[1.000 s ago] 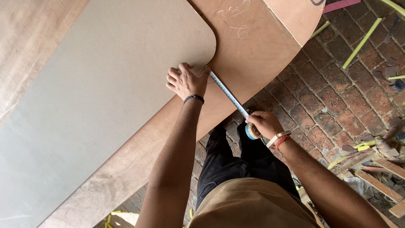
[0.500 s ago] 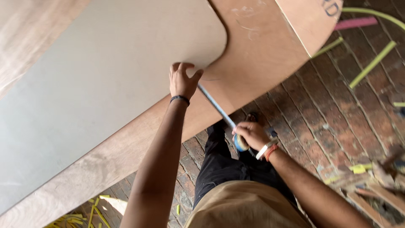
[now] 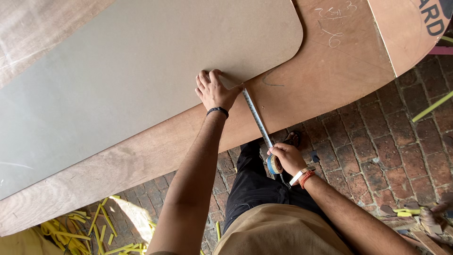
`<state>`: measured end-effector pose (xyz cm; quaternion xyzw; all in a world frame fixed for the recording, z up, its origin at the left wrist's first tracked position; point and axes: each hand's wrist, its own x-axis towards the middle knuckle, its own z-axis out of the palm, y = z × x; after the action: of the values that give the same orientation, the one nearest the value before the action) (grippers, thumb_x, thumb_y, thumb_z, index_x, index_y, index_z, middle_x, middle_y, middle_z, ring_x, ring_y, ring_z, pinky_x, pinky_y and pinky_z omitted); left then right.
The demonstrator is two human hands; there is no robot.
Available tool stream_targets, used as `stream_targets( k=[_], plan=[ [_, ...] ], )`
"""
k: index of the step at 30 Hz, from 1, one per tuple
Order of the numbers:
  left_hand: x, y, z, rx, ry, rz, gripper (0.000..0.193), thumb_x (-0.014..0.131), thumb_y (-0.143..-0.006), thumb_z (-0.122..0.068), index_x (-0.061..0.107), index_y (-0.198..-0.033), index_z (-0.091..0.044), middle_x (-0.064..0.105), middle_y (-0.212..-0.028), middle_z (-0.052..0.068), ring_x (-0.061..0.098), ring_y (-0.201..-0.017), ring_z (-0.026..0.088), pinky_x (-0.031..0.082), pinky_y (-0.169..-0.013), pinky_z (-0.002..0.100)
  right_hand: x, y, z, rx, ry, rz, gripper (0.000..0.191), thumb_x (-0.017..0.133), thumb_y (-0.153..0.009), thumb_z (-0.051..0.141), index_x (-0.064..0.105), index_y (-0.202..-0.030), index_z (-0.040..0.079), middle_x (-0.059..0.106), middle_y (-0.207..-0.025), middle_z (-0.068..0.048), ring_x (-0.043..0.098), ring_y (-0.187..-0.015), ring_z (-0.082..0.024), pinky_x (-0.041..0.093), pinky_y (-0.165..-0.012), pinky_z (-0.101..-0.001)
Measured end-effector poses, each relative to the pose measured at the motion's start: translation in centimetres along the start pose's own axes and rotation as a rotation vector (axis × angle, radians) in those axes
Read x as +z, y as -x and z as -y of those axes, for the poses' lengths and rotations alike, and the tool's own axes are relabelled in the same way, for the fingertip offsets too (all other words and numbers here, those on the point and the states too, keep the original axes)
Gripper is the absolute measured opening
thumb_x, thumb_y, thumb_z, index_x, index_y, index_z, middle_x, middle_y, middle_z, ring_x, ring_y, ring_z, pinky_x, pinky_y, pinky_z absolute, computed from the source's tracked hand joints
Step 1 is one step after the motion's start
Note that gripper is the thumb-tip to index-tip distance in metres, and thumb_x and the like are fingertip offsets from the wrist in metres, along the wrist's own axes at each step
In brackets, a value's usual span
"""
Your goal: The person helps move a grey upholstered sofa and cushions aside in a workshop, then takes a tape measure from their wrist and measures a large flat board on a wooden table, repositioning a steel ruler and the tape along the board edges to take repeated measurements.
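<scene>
Left hand [image 3: 214, 90] lying flat, pinning tape end at grey rounded laminate sheet [image 3: 141, 71] edge; right hand [image 3: 285, 158] gripping blue tape-measure case [image 3: 273, 165], stretching steel blade [image 3: 256, 115] taut across brown plywood board [image 3: 330, 71].

The left hand [image 3: 214, 90] lies flat, fingers together, arm stretched forward and nearly straight; the right hand [image 3: 287, 159] sits lower, curled shut in a grip, forearm angled in from the right
</scene>
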<state>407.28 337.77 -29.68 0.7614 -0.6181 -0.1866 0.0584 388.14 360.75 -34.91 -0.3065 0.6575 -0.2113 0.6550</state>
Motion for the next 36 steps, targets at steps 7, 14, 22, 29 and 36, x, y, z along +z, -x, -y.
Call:
stream_targets(
  k=[7,14,22,29,36],
  plan=[
    [-0.3,0.7,-0.4,-0.028,0.0,0.013,0.087,0.095,-0.061,-0.054,0.054,-0.129,-0.018,0.038,-0.149,0.013,0.022,-0.149,0.034,0.024,-0.119,0.048,-0.8,0.6,0.5,0.003,-0.089,0.072,0.031,0.062,-0.097,0.027,0.075,-0.09,0.0,0.079,-0.082,-0.008,0.067,-0.065,-0.012,0.053,-0.06,-0.0273],
    [0.0,1.1,-0.1,-0.023,0.002,-0.002,0.09,0.096,-0.058,-0.056,0.053,-0.128,-0.018,0.036,-0.151,0.014,0.022,-0.149,0.033,0.024,-0.119,0.049,-0.2,-0.1,0.3,0.004,-0.137,0.1,0.033,0.056,-0.099,0.03,0.075,-0.097,0.003,0.078,-0.081,-0.008,0.071,-0.071,-0.012,0.057,-0.064,-0.027],
    [0.3,1.2,0.3,-0.021,0.022,-0.03,0.091,0.097,-0.056,-0.055,0.054,-0.128,-0.018,0.035,-0.152,0.014,0.021,-0.149,0.034,0.023,-0.119,0.052,0.0,-0.5,-0.1,0.055,-0.095,0.112,0.033,0.055,-0.1,0.032,0.075,-0.098,0.006,0.077,-0.08,-0.005,0.072,-0.07,-0.011,0.056,-0.064,-0.0264],
    [-0.8,0.0,1.0,0.005,0.154,0.009,0.064,0.075,-0.089,-0.065,0.063,-0.126,-0.015,0.044,-0.152,0.008,0.028,-0.152,0.032,0.025,-0.125,0.052,-6.8,0.2,0.0,-0.056,-0.203,0.035,0.027,0.066,-0.095,0.023,0.077,-0.09,-0.001,0.075,-0.075,-0.01,0.069,-0.066,-0.016,0.054,-0.061,-0.0285],
    [-1.4,-1.1,-0.8,-0.038,0.042,-0.041,0.063,0.081,-0.072,-0.039,0.061,-0.125,-0.013,0.04,-0.148,0.013,0.022,-0.145,0.034,0.024,-0.107,0.063,-27.5,0.9,11.4,-0.22,0.447,-0.358,0.022,0.07,-0.093,0.026,0.084,-0.097,0.009,0.081,-0.081,-0.005,0.073,-0.072,-0.014,0.056,-0.068,-0.0331]
  ],
)
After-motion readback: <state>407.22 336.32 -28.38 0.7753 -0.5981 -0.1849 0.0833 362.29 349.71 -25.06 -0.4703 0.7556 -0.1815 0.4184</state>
